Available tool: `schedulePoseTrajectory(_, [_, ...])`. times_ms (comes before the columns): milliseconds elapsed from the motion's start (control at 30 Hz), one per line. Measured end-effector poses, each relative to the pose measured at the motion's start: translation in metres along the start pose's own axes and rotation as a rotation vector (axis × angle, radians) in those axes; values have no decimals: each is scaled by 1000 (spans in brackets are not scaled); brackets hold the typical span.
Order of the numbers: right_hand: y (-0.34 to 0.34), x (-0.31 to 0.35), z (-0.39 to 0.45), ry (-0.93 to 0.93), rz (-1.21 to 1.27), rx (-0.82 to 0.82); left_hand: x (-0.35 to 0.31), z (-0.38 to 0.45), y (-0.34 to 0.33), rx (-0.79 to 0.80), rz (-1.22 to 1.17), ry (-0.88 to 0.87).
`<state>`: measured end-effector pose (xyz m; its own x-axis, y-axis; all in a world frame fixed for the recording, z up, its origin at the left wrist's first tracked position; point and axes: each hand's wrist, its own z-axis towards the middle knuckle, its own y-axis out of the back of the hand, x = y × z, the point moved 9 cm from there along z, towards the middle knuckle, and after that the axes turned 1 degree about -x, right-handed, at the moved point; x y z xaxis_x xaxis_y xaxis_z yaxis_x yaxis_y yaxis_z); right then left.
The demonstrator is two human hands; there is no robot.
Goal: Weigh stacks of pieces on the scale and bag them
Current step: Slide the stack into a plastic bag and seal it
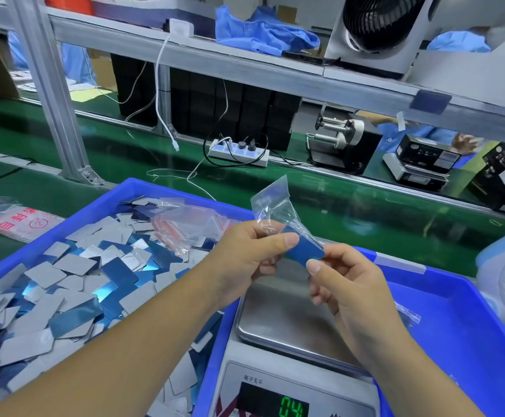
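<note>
Green conveyor belt (365,212) runs across the scene behind the work area, aluminium shelf rail (245,67) above it with a blue cloth (263,31) and a black fan (380,22) on top. White power strip (239,152) with plugs sits on the belt under the shelf.

Big blue bin (107,203) on the left, full of loose blue and grey pieces (64,284), small red-striped empty bags (191,227) piled at its far side. Second blue bin (462,326) on the right, a clear bag lying inside near its right wall. Pack of bags with red print (19,224) on the belt left of the big bin.

Scale (287,356) stands between the two bins at bottom centre, steel pan (281,320) bare, green digits on display (293,407) partly cut off, reads like 04.

Both hands held above the scale pan. Left hand (245,254) fingers curled, thumb and forefinger pinching the clear bag (275,203) at its lower part, bag mouth sticking up and away. Right hand (350,281) fingers curled, thumb tip pressing the near end of the blue stack (308,251), pinching it. Stack is partly inside the bag, between the two hands, just above the pan, not touching it
</note>
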<state>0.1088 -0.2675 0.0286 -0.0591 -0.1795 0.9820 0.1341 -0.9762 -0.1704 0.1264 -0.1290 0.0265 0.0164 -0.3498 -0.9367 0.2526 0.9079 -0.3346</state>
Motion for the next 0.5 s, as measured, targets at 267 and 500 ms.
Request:
schedulePoseTrajectory(267, [-2, 1, -4, 4, 112, -33, 13, -2, -8, 61, 35, 44])
schedulePoseTrajectory(500, [-2, -3, -1, -59, 154, -7, 15, -2, -14, 39, -2, 39])
